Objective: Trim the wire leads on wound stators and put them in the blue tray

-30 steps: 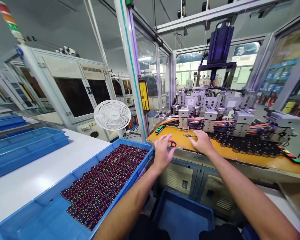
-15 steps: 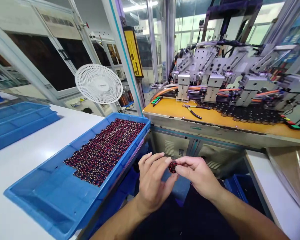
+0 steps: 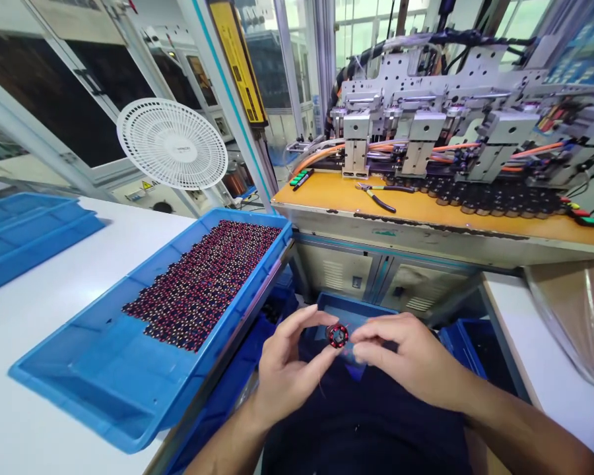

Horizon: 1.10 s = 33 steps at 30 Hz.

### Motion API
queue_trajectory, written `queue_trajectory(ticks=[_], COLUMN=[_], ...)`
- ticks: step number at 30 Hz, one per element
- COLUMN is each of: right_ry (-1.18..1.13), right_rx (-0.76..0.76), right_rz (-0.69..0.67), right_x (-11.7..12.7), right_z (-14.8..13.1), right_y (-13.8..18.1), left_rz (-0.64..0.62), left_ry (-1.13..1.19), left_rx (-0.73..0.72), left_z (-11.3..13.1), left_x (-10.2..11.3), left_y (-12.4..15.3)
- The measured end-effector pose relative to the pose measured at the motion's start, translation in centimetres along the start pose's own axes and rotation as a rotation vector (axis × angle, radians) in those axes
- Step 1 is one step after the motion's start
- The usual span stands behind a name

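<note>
My left hand (image 3: 290, 366) pinches a small ring-shaped motor stator (image 3: 337, 336) between thumb and forefinger. The stator is black with red and copper-coloured spots round its ring, and its open face is turned toward me. Thin wire ends seem to stick out from it. Just to the right, my right hand (image 3: 408, 353) has thumb and forefinger pressed together close to the stator's edge; whatever is between them is too small to make out. At left, a blue tray (image 3: 103, 422) holds many similar small parts (image 3: 208, 284) packed in rows.
A white table (image 3: 10, 369) carries the tray and stacked blue trays (image 3: 34, 234). A white fan (image 3: 173, 144) stands behind. Pliers (image 3: 376, 198) lie on the orange bench (image 3: 321, 191) before a machine (image 3: 416, 125). Below my hands is a blue bin (image 3: 356, 307); a plastic-covered box (image 3: 574, 316) is at right.
The right hand has come off the stator and moved slightly right. The left hand now holds the stator alone, its face turned more toward me. The head view has tilted down.
</note>
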State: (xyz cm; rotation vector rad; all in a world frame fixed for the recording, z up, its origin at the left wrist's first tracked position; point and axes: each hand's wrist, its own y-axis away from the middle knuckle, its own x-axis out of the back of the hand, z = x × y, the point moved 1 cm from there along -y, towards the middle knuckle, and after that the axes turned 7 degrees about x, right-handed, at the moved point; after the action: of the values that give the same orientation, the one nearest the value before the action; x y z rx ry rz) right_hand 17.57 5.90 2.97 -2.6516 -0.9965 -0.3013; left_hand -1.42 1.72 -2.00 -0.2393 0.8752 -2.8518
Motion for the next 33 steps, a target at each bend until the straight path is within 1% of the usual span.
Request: queue_trajectory(ticks=[3,5,7,9,11,12,13,15,16,17,18,20,21,22,23,25,28,30,33], right_ry=[0.281,0.400,0.473,0.501,0.515,0.509,0.474,0.311,0.210,0.117,0.036,-0.112,-0.194,-0.283,-0.371,-0.493,-0.587,-0.617,-0.610], right_rx=[0.229,0.383,0.508,0.571,0.586,0.579,0.564,0.492,0.432,0.361,0.283,0.122,0.048,-0.013,-0.061,-0.105,-0.084,-0.084,-0.100], right_rz=[-0.005,-0.002,0.001,-0.002,-0.011,-0.048,-0.122,-0.335,-0.401,-0.390,-0.299,0.005,0.125,0.190,0.212,0.209,0.252,0.264,0.266], right_x=[0.4,0.3,-0.1,-0.8,-1.4,-1.5,-1.5,-1.0,-0.5,0.0,0.5,1.0,0.9,0.6,0.0,-1.5,-3.4,-4.0,-3.8], right_z=[-0.8,-1.1,-1.2,-1.2,-1.3,-1.3,-1.2,-0.8,-0.5,-0.1,0.4,1.3,1.6,1.9,2.1,2.4,2.8,3.2,3.4], right_y=[1.2,2.0,2.7,3.4,3.9,4.2,4.4,4.6,4.6,4.3,4.0,3.1,2.6,2.1,1.7,1.0,1.1,1.6,1.9], left_rz=[0.003,0.011,0.031,0.041,0.046,0.050,0.054,0.059,0.056,0.050,0.040,0.016,0.002,-0.011,-0.025,-0.049,-0.052,-0.039,-0.052], left_ry=[-0.011,0.025,0.083,0.150,0.205,0.224,0.236,0.241,0.235,0.227,0.218,0.202,0.194,0.187,0.180,0.173,0.181,0.194,0.220], left_rx=[-0.022,-0.020,0.025,0.097,0.154,0.166,0.171,0.172,0.166,0.157,0.146,0.115,0.102,0.090,0.078,0.060,0.067,0.103,0.146], left_z=[-0.1,-0.1,0.0,0.0,-0.1,-0.2,-0.3,-0.4,-0.4,-0.4,-0.4,-0.2,-0.1,0.0,0.1,0.2,0.2,0.1,0.0], left_x=[0.2,0.1,-0.2,-0.5,-0.6,-0.6,-0.5,-0.3,-0.2,-0.2,-0.2,-0.4,-0.5,-0.7,-0.9,-1.1,-1.1,-0.8,-0.3], left_y=[0.3,0.3,0.2,0.0,0.0,-0.1,-0.1,-0.1,-0.1,0.0,0.0,0.1,0.2,0.3,0.4,0.5,0.8,1.1,1.2])
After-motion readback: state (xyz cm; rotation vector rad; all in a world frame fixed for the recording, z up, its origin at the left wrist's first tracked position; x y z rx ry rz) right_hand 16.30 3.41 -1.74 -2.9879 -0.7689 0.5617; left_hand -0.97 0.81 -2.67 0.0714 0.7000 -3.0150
